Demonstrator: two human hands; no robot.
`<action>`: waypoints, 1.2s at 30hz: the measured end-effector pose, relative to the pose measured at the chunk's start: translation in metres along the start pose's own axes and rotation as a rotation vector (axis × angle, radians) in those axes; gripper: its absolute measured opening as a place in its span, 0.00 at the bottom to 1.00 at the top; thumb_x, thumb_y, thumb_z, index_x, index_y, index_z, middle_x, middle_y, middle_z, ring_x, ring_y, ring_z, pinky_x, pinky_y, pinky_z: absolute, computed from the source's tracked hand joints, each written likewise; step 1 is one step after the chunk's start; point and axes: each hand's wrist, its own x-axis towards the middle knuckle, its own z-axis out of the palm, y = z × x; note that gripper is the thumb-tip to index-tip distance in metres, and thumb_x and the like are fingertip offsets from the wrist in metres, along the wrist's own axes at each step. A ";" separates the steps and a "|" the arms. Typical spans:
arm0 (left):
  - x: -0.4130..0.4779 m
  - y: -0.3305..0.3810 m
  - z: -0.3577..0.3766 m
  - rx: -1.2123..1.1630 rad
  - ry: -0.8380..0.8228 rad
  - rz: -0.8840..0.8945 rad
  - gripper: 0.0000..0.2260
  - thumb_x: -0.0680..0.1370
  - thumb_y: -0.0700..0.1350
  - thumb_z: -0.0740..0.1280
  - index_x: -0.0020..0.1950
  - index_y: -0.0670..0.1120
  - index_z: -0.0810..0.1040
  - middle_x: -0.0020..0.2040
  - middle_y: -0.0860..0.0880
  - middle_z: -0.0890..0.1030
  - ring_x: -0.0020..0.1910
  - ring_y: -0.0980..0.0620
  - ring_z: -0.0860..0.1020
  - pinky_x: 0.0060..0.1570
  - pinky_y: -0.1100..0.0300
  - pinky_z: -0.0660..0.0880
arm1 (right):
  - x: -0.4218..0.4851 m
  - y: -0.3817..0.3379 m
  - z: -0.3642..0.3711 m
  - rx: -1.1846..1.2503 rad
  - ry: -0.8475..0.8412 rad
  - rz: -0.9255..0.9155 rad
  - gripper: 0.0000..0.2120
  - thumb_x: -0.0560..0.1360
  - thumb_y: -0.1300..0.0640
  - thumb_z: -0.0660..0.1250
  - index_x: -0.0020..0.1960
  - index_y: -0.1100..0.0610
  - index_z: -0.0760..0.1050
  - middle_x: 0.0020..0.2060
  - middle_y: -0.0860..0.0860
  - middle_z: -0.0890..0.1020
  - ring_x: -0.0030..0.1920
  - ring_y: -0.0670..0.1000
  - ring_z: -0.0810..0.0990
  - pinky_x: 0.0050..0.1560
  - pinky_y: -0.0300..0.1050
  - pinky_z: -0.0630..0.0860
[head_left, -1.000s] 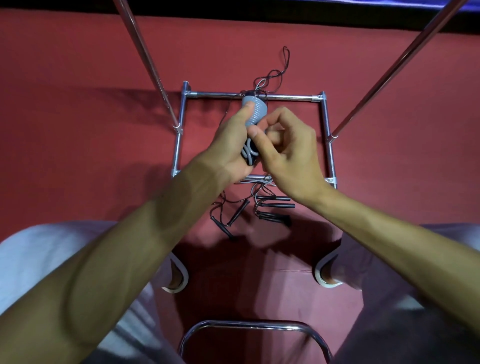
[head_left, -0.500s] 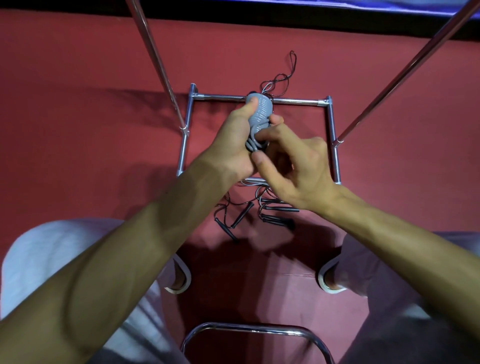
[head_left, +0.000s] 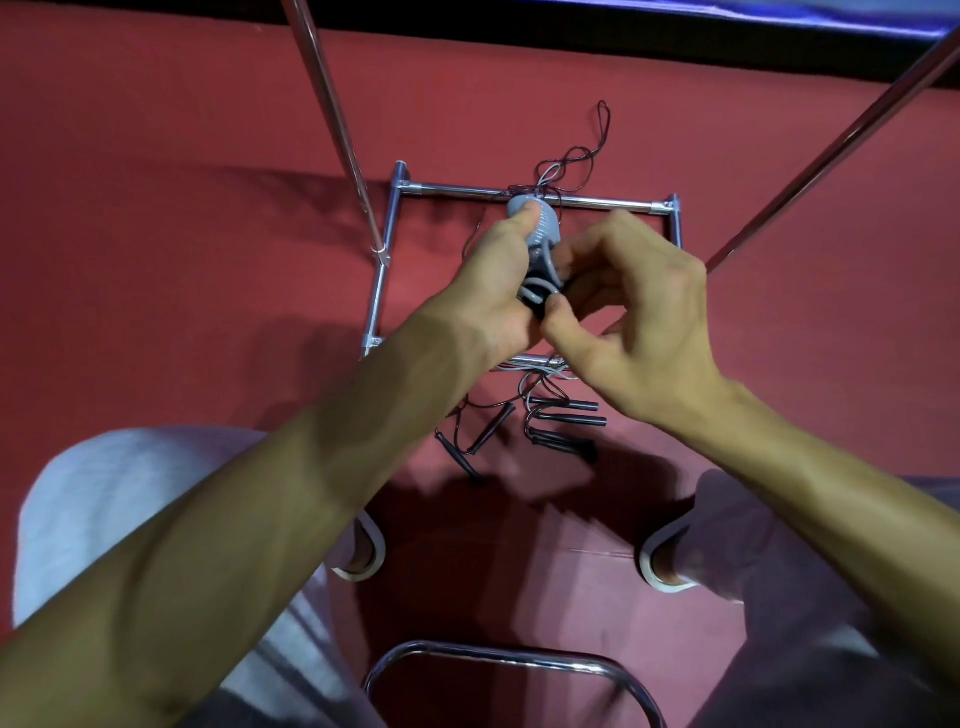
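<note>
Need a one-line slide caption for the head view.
Left hand grips a grey ribbed handle while the right hand pinches its grey cord, above black handles on the red floor.

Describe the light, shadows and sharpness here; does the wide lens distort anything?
Head view: dim light, soft dark shadows on the red floor, small glints on the chrome tube frame; the wide lens swells the forearms near the bottom edge; the left hand gripping the grey ribbed plastic handle and the right hand pinching the thin grey cord look fairly sharp.
</note>
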 end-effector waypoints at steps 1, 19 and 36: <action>-0.002 -0.001 0.001 -0.011 -0.016 -0.001 0.21 0.86 0.54 0.57 0.41 0.40 0.71 0.26 0.44 0.76 0.24 0.46 0.79 0.29 0.55 0.81 | 0.001 -0.002 -0.002 0.029 0.000 0.042 0.20 0.67 0.65 0.69 0.58 0.65 0.75 0.39 0.52 0.79 0.34 0.53 0.81 0.35 0.52 0.80; -0.004 0.003 -0.001 0.033 0.077 -0.063 0.18 0.85 0.52 0.61 0.47 0.38 0.75 0.39 0.43 0.78 0.36 0.46 0.80 0.52 0.54 0.78 | 0.004 0.009 -0.002 -0.158 0.000 -0.231 0.10 0.72 0.63 0.71 0.52 0.63 0.86 0.40 0.58 0.79 0.33 0.53 0.76 0.35 0.48 0.76; 0.000 -0.001 -0.002 0.022 -0.022 -0.079 0.13 0.86 0.50 0.57 0.46 0.45 0.73 0.39 0.47 0.75 0.39 0.51 0.76 0.41 0.60 0.78 | 0.015 0.009 -0.008 0.052 -0.134 -0.065 0.10 0.66 0.63 0.64 0.44 0.65 0.80 0.45 0.57 0.79 0.39 0.46 0.74 0.40 0.36 0.68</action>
